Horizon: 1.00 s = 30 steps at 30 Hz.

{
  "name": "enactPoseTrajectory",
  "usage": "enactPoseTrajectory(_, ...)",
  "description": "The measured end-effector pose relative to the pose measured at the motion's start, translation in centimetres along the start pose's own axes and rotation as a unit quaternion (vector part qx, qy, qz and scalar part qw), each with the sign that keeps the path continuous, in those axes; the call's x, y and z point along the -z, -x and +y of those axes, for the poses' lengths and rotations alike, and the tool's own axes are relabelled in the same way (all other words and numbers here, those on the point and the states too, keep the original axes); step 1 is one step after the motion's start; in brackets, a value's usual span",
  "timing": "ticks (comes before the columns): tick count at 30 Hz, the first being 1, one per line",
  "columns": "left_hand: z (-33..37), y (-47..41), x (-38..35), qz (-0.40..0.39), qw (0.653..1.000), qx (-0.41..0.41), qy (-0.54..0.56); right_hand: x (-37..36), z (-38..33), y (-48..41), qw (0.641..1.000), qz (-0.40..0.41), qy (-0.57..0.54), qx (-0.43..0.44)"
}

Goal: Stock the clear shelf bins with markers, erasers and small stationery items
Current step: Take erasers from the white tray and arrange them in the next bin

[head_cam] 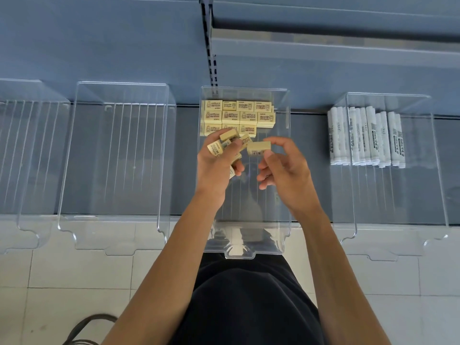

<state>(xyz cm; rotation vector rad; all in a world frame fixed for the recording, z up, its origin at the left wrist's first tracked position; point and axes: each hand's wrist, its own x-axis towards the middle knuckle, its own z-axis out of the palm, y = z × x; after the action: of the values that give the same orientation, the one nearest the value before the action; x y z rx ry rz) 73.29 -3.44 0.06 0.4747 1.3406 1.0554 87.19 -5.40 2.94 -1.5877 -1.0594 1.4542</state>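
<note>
From the head camera, both hands hover apart over the middle clear plastic shelf bin (249,215), which sits on the dark grey shelf (185,158). The left hand (214,170) is curled round a loose handful of cream paper-sleeved erasers (216,148). They lie at mixed angles, and some poke out between the fingers. The right hand (283,170) pinches a single cream block eraser (258,147) between thumb and forefinger, just beside that handful. Neat rows of matching cream erasers (236,117) fill the back of the bin, and the front row seems to have room at its right end.

The likeliest slip is in the left hand. It looks overfull, so an eraser could work loose while the right hand picks or places. It would land crooked in the bin or drop to the pale tiled floor (74,270).

Setting the single eraser down too firmly could push the packed rows askew.

The bin's front lip juts past the shelf edge, so a wrist leaning on it might tip or slide the bin.

The white cylindrical markers (366,138) in the bin to the right are well apart and look safe.
</note>
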Motion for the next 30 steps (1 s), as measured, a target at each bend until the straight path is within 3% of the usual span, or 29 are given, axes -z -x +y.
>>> enactPoseTrajectory(4, -0.1, -0.7, -0.1, -0.008, 0.999, -0.007, -0.046, -0.3, 0.1, -0.8, 1.000, -0.016, 0.004, -0.019)
enactPoseTrajectory(10, 0.1, -1.6, -0.2, -0.009, 0.999, -0.003, -0.041, -1.8, 0.5, -1.8, 0.996, 0.036, 0.076, 0.008)
enactPoseTrajectory(16, 0.4, -3.1, -0.3, 0.020, 0.999, 0.011, -0.025, -2.3, 0.3, -2.5, 0.998, 0.048, 0.021, 0.033)
enactPoseTrajectory(24, 0.2, -3.7, -0.6, -0.006, 0.999, 0.028, 0.017, -1.6, 0.6, -3.1, 0.988, 0.033, 0.136, 0.068)
enactPoseTrajectory(30, -0.3, -4.1, -0.8, -0.007, 0.999, 0.034, 0.024, -0.5, 0.1, -4.1, 0.946, 0.058, 0.287, 0.143)
